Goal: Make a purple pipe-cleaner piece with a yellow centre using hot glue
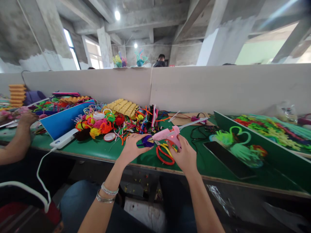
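Observation:
My left hand [132,146] is closed around a small purple fuzzy piece [147,141], held just above the green table [97,149]. My right hand [185,154] grips a pink glue gun [167,134] whose nozzle points left at the purple piece. A glue stick pokes out of the gun's back toward the right. Red-and-yellow scissors [164,153] lie on the table right under both hands.
A heap of coloured pipe cleaners and pompoms [109,121] lies behind my hands, with a blue board [63,120] and a white power strip [63,138] to the left. A dark phone [228,159] and green panel [264,152] sit right. Another person's arm [14,142] rests at far left.

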Demonstrator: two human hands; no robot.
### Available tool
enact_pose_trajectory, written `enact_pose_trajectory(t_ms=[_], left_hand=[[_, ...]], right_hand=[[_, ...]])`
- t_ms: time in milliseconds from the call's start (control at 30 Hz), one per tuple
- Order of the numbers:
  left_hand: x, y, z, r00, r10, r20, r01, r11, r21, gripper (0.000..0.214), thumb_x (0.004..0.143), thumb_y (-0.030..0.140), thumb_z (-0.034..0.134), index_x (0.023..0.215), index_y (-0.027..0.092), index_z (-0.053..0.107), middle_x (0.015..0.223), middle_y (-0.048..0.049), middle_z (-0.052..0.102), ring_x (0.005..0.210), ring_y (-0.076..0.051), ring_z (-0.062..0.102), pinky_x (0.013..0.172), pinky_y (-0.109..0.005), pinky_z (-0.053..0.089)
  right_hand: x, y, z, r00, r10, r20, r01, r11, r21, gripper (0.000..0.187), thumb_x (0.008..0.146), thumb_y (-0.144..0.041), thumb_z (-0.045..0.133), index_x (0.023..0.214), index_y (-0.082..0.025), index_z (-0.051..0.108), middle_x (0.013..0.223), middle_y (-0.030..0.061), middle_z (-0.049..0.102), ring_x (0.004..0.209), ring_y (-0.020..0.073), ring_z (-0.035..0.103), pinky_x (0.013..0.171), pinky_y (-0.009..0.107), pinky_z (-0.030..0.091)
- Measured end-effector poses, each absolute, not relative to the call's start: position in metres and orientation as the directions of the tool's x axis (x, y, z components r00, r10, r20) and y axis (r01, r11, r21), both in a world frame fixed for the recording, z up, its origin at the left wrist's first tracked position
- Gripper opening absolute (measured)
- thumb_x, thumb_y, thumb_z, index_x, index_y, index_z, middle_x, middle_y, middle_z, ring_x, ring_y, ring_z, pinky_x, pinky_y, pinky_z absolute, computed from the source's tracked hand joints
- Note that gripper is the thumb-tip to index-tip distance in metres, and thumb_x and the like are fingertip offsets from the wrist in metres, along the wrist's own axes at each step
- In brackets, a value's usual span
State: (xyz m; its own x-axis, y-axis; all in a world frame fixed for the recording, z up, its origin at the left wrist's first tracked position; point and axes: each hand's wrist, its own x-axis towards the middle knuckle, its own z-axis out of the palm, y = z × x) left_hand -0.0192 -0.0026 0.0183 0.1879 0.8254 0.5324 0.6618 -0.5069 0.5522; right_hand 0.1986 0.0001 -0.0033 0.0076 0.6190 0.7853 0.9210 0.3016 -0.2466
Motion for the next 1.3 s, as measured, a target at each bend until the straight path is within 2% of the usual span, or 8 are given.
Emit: enact_pose_trajectory(t_ms=[333,1300], left_hand=[[-0.0190,-0.0023,0.0192,0.200,0.816,0.542,0.660,-0.521,0.541,0.048,0.067,0.042,0.069,0.112,0.030,0.060,0.107,-0.0010,0.066,0.100,-0.022,0.056,0.091,-0.037,0.041],[-0.0180,-0.0032,0.0204,0.225,0.807,0.546,0.646,-0.543,0.537,0.047,0.066,0.038,0.071,0.111,0.028,0.060,0.106,-0.0018,0.066,0.101,-0.021,0.056,0.092,-0.037,0.040]], right_hand=[[0.2005,0.0007,-0.0059,-0.008,0.636,0.771,0.922,0.304,-0.241,0.038,0.083,-0.044,0.046,0.109,-0.017,0.053,0.100,0.0098,0.064,0.086,0.0210,0.061,0.063,0.026,0.044],[0.2039,0.0000,-0.0041,0.035,0.621,0.783,0.933,0.260,-0.248,0.036,0.083,-0.041,0.046,0.108,-0.016,0.053,0.103,0.0108,0.064,0.086,0.0218,0.061,0.062,0.026,0.043]])
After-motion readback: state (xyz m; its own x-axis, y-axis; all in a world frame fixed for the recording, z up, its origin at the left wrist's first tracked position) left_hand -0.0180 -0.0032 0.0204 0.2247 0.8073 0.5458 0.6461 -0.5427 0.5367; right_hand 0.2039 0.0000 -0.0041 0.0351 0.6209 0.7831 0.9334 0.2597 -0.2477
